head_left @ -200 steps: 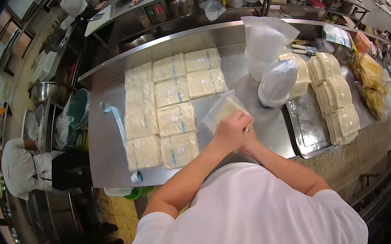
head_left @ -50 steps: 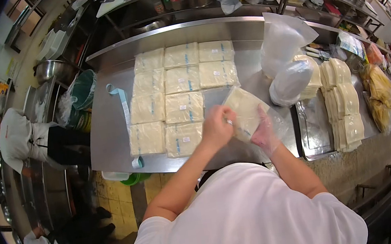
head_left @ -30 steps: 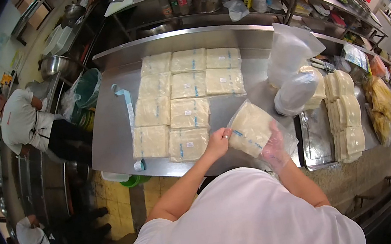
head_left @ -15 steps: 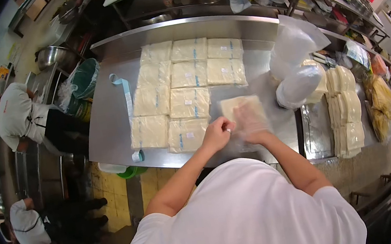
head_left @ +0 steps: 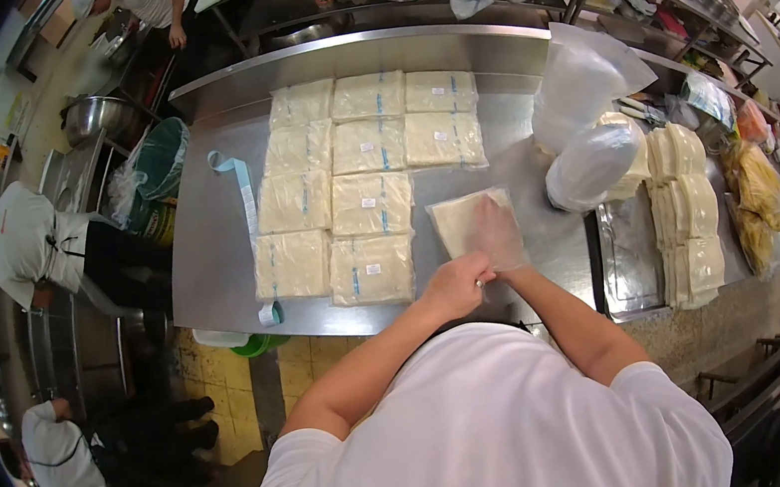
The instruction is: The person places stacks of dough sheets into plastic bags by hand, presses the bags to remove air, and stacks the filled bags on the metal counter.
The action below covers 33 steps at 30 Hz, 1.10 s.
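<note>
A clear plastic bag with a square stack of pale, flat sheets inside lies at the front of the steel table. My left hand is closed on the bag's near edge, beside my right wrist. Inside the bag is my right hand, its fingers stretched out over the stack and blurred by the plastic. To the left, several filled packs lie in rows, with blue print and some white labels.
A blue-white label strip runs along the table's left. Clear bags stand at right, near piles of unbagged sheets and a yellowish bag. Co-workers stand at left. A raised steel edge bounds the back.
My left hand has moved down and right to the bag's mouth, near my right wrist. The bag is turned slightly and lies flatter. A co-worker has come into view at the upper left.
</note>
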Available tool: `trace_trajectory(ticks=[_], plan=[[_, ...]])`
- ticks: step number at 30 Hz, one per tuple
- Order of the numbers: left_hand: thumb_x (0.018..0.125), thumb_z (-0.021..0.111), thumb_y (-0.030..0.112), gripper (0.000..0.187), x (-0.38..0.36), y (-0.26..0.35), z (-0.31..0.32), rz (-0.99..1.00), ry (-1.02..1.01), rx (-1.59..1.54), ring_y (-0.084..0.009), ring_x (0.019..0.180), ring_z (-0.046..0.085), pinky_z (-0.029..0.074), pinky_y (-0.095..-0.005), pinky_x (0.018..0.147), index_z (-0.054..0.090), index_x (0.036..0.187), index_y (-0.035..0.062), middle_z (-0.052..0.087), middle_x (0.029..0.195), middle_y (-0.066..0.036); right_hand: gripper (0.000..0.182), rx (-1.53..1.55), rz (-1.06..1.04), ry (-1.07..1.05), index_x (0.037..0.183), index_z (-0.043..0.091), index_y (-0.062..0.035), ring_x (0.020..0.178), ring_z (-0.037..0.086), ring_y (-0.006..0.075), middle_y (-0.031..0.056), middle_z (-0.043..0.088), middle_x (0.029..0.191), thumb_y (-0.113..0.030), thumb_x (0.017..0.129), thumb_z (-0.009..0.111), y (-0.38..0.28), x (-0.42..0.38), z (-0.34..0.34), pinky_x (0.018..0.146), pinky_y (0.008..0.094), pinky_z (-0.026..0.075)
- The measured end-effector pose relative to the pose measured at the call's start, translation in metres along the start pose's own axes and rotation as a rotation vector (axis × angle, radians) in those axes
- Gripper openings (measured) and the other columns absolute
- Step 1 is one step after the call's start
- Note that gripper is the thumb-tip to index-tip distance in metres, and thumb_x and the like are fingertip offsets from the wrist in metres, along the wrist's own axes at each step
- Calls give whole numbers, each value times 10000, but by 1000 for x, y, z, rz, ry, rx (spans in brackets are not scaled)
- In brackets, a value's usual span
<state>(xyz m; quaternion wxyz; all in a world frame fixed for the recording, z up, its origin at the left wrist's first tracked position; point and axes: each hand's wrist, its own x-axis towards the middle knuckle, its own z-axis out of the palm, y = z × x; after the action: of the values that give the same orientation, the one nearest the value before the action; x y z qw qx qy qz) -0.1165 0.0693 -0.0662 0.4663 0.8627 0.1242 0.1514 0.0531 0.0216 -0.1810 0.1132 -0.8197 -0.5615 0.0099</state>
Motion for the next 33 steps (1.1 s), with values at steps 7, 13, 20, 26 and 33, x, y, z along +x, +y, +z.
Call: trace_trajectory(ticks=[7,13,20,26,33], plan=[[842,557,-55,84,13,20,-6,63,194,-151,-378,759,597,480,-410,677,551,860,27,587,803,-174,330,224,194,-5,1023,582,21,988,571,374,221,585,1052,-235,817,611,-22,9,-55,850,456,449],[854,553,-53,83,12,23,2,43,149,-127,-370,762,604,489,-404,682,552,876,27,590,812,-166,270,203,95,18,989,595,25,935,609,411,230,623,985,-203,844,595,-4,21,-51,792,493,466],[840,545,-77,105,15,22,8,68,56,-164,-333,781,627,499,-394,695,545,885,18,588,811,-157,417,-188,-68,424,1181,554,35,1230,482,419,238,533,1301,-240,872,610,17,5,-2,1020,485,407],[821,514,-127,145,17,30,14,75,-54,-226,-312,783,635,506,-394,704,526,869,9,565,795,-160,520,88,60,146,1240,546,39,1272,466,412,253,532,1299,-281,847,665,-12,13,-75,1070,481,396],[825,504,-126,131,16,22,11,67,-177,-292,-319,795,645,507,-388,712,518,856,0,560,783,-170,648,89,-96,30,1309,555,31,1329,421,444,306,494,1365,-393,840,696,1,14,-67,1137,479,324]])
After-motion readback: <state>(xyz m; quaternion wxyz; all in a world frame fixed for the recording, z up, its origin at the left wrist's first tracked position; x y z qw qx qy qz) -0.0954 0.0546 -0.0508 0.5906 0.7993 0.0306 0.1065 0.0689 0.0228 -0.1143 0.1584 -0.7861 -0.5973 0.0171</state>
